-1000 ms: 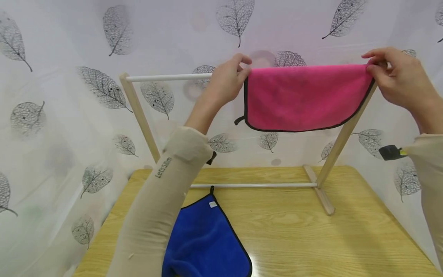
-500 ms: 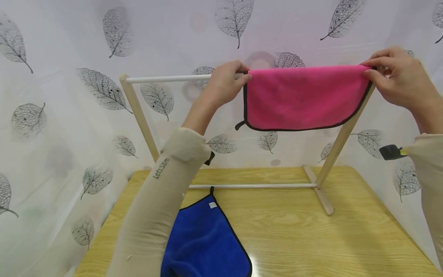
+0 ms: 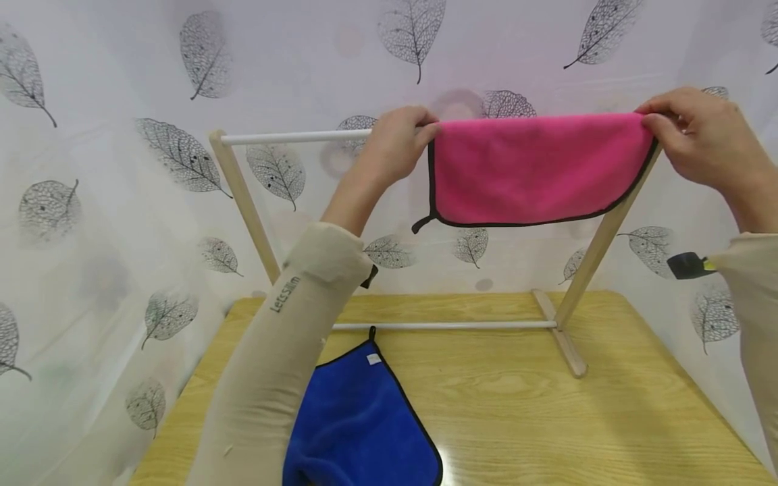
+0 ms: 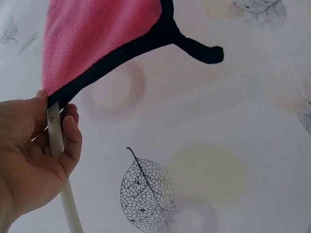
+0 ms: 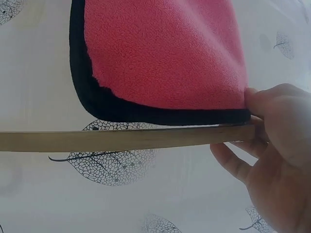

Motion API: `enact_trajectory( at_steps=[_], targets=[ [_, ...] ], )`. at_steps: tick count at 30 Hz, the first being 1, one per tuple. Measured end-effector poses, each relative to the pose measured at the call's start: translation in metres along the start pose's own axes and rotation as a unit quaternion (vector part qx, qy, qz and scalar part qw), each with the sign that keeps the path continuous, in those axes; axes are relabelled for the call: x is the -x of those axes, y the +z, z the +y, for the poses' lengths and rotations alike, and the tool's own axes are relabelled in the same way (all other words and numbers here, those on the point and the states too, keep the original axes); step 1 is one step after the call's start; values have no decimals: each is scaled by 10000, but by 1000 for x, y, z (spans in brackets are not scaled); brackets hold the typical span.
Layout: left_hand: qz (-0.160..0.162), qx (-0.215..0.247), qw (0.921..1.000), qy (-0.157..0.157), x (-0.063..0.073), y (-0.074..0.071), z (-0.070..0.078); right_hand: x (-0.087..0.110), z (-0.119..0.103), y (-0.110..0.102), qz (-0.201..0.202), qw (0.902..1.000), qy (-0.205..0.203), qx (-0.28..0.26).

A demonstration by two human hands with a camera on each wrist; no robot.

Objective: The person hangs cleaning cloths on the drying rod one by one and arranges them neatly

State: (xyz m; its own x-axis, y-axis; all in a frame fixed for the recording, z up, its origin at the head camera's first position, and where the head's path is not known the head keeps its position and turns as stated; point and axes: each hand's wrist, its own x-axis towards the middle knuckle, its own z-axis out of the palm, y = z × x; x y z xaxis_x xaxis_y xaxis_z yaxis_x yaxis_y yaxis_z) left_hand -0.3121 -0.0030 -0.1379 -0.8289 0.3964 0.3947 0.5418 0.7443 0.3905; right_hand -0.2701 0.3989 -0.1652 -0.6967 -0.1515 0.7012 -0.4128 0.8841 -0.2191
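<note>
Pink towel (image 3: 541,172) draped over the white rail (image 3: 298,136), upper right of the frame; my left hand (image 3: 398,143) pinches one end of its top fold, my right hand (image 3: 705,138) the other. Lower centre, a blue towel (image 3: 365,412) on the bench (image 3: 516,418).

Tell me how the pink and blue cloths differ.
The pink cloth hangs over the white bar, while the blue cloth lies on the table. The pink cloth hangs fairly smooth; the blue cloth is partly wrinkled. The blue cloth shows a white tag; the pink cloth shows none. Both have dark edging and a small dark loop.
</note>
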Motion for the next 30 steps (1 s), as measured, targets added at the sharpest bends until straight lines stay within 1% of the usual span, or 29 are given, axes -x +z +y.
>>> enact_trajectory(
  at_steps=[4, 8, 12, 18, 23, 28, 30],
  targets=[
    [-8, -342, 9994, 54, -1, -1, 2, 2, 2, -2, 37, 9998, -181, -82],
    [-5, -635, 9980, 60, -2, -1, 4, 2, 1, -4, -61, 9997, -244, -77],
    [-53, -723, 9974, -31, -2, 0, 5, 0, 1, -6, -117, 9997, -208, 20],
    [51, -559, 9984, 12, -2, 1, 2, -2, 1, -7, -185, 9994, -236, 157],
    [94, -286, 9995, -31, 0, 2, -1, 0, -1, -6, -308, 9986, -284, 313],
    [124, -42, 9999, -68, 1, 3, 0, 2, -3, -8, -332, 9985, -253, 351],
    [145, -60, 9999, -54, 0, 2, 1, 2, -3, -9, -336, 9987, -176, 332]
  ],
)
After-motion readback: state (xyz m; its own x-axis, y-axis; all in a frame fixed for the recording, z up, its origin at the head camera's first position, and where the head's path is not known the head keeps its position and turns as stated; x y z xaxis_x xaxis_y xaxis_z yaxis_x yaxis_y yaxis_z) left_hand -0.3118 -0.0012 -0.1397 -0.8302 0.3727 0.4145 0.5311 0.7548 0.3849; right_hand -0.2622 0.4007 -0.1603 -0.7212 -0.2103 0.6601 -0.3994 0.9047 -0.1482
